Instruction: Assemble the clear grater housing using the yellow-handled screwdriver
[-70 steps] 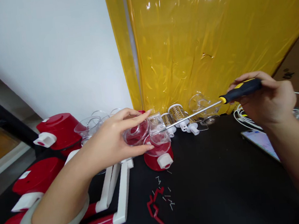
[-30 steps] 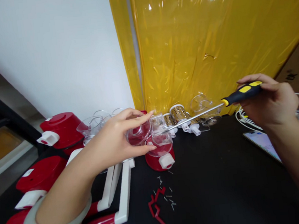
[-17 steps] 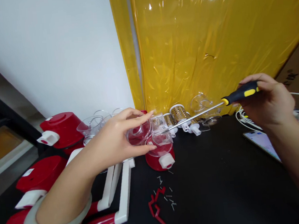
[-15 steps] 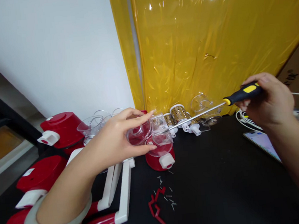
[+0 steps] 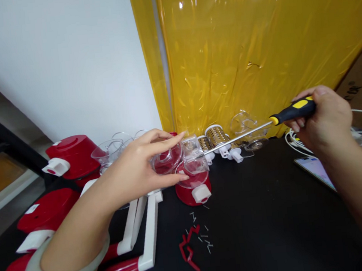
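My right hand is closed round the black and yellow handle of a long screwdriver. The shaft points left, and its tip meets a clear plastic grater housing. With thumb and fingers spread round it, my left hand grips this housing from the left. Under the housing stands a red grater base with a white knob on its front. Whether the tip sits in a screw is too small to tell.
Loose screws and small red plastic pieces lie in front. White crank handles and more red bases are at left. Metal grater drums stand behind, before a yellow plastic sheet. A phone lies at right.
The whole view has shifted slightly. Both hands keep their grips, and the screwdriver tip stays at the clear housing.
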`<state>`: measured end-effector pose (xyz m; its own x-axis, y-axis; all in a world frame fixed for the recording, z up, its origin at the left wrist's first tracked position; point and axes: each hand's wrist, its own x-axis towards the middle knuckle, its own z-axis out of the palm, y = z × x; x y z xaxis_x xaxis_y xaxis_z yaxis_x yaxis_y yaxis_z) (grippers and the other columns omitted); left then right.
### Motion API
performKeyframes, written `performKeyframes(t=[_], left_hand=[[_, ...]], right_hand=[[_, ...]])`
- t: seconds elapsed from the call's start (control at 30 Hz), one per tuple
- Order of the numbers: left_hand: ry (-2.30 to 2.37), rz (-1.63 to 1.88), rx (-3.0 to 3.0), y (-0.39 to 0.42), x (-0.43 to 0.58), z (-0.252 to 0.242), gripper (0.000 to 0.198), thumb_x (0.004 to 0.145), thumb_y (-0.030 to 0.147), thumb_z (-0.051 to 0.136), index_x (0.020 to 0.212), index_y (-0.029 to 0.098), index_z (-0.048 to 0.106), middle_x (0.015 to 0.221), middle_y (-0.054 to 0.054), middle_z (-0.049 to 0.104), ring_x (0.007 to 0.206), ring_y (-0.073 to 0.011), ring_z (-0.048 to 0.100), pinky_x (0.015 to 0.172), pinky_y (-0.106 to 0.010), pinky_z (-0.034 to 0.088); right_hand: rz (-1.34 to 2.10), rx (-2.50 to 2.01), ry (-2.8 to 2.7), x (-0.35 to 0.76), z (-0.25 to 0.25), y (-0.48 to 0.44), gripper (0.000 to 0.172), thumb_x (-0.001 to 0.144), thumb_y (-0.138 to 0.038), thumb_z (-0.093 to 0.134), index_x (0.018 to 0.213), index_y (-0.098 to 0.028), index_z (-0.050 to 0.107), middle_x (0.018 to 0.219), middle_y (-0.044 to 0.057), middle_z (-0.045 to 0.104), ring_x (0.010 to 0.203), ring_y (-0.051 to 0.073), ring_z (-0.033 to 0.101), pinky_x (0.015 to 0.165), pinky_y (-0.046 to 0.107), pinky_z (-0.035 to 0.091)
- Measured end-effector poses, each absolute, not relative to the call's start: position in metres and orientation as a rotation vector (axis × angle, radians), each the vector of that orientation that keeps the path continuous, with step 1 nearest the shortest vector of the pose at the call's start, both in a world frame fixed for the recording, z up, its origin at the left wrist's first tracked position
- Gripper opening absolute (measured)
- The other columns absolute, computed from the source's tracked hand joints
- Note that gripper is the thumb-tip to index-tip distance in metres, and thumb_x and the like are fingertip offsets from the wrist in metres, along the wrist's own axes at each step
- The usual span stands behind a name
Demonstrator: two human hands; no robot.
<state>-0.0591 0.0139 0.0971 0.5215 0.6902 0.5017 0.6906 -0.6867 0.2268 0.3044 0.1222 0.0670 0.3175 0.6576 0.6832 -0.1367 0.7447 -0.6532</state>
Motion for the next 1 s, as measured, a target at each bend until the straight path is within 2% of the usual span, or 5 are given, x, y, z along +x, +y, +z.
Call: performKeyframes(t=[0.8,1.0], left_hand=[[-1.248,-0.897,-2.732,0.0139,-0.0588,0.0974,0.072,0.077,0.043,0.084,0.143,0.029,0.059,0.123,-0.010,0.067,0.109,-0.0244,0.065,0.100,-0.041,0.053],[-1.269,-0.895,-2.734,0.0134,-0.0589,0.0973,0.072,0.077,0.045,0.084,0.143,0.030,0.059,0.125,-0.010,0.067,0.110,-0.0250,0.064,0.101,-0.042,0.052]], right_hand=[[0.489,-0.548,-1.144,0.3037,0.0618,0.1217,0.029,0.083,-0.040,0.066,0.067,-0.017,0.061,0.040,-0.007,0.040,0.029,0.006,0.032,0.027,0.017,0.028],[0.488,-0.595,-1.091,0.3030,0.0671,0.1200,0.024,0.075,-0.034,0.065,0.059,-0.018,0.058,0.041,-0.004,0.044,0.027,0.008,0.034,0.026,0.021,0.031]])
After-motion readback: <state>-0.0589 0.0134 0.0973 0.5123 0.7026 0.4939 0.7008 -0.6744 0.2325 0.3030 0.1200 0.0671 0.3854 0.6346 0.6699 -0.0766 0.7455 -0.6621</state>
